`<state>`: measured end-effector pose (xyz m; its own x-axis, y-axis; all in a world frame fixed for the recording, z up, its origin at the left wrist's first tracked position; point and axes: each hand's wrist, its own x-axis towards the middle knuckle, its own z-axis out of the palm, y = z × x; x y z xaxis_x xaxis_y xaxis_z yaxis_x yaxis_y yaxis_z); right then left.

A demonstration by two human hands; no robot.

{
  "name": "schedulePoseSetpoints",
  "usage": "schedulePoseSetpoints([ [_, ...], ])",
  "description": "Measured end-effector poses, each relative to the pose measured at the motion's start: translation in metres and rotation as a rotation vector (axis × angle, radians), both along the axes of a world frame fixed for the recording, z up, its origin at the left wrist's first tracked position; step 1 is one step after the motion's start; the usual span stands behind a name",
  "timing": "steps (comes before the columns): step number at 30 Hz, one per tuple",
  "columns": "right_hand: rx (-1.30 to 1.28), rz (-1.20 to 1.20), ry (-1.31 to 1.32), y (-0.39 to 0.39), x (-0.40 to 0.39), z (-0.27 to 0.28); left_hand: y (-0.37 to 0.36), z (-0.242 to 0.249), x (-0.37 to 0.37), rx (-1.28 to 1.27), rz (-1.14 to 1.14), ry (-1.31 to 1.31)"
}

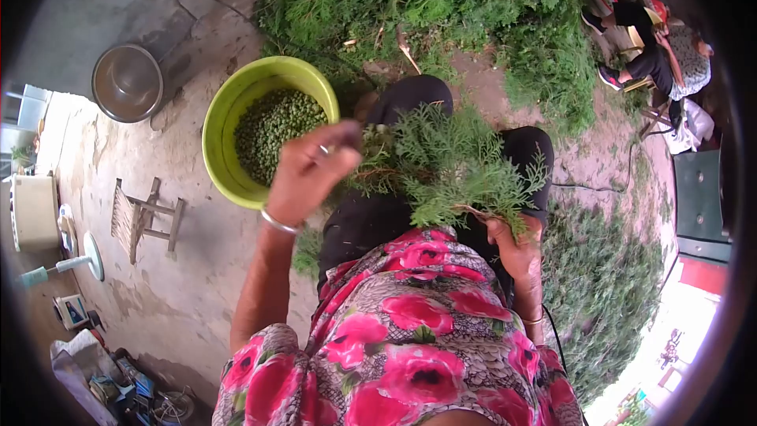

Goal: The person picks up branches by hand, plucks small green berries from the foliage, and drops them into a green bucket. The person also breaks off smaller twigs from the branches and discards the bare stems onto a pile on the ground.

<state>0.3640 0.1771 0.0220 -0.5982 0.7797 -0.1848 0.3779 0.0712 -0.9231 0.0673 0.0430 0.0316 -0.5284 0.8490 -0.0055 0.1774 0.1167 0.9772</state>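
Note:
My right hand (516, 248) is closed round the woody stem of a leafy green conifer branch (457, 162), near the right knee. The branch's flat, feathery sprays spread over my lap. My left hand (311, 170), with a ring and a silver bangle, is raised between the branch and a yellow-green bucket (219, 138). Its fingers are curled and somewhat blurred, and whatever they may hold is hidden. Inside the bucket lie many small round green cones (276, 128), partly covered by that hand.
A large heap of cut branches (426, 0) lies ahead, and more greenery (599, 292) lies to the right. At left stand a metal basin (128, 83) and a small wooden stool (146, 219). Another person (654, 47) sits at the far right.

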Motion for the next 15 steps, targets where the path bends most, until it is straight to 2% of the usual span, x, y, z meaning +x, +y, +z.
schedulePoseSetpoints([
  [1,0.131,0.026,-0.058,0.002,-0.002,-0.007,0.001,0.003,0.009,-0.104,-0.121,0.080],
  [3,0.394,0.071,-0.182,0.004,0.001,-0.016,-0.001,-0.006,0.028,-0.145,-0.117,0.173],
  [4,0.335,0.048,-0.361,0.001,0.004,-0.012,-0.003,-0.010,0.037,-0.190,-0.105,0.269],
  [5,0.332,0.044,-0.364,0.000,0.004,-0.006,-0.004,-0.012,0.046,-0.191,-0.109,0.267],
  [7,0.451,0.191,-0.385,-0.001,-0.003,0.013,-0.008,-0.013,0.061,0.014,0.020,0.548],
  [9,0.490,0.149,-0.330,-0.005,-0.019,0.033,-0.014,-0.011,0.073,0.044,0.048,0.646],
  [11,0.742,0.052,-0.051,-0.005,-0.034,0.046,-0.022,-0.023,0.083,0.109,0.045,0.596],
  [12,0.668,0.155,0.054,-0.003,-0.039,0.043,-0.026,-0.027,0.086,0.083,0.013,0.572],
  [13,0.668,0.152,0.054,-0.003,-0.047,0.036,-0.029,-0.028,0.087,0.084,0.010,0.573],
  [15,0.411,0.469,0.144,-0.006,-0.064,0.017,-0.031,-0.029,0.087,0.163,-0.105,0.665],
])
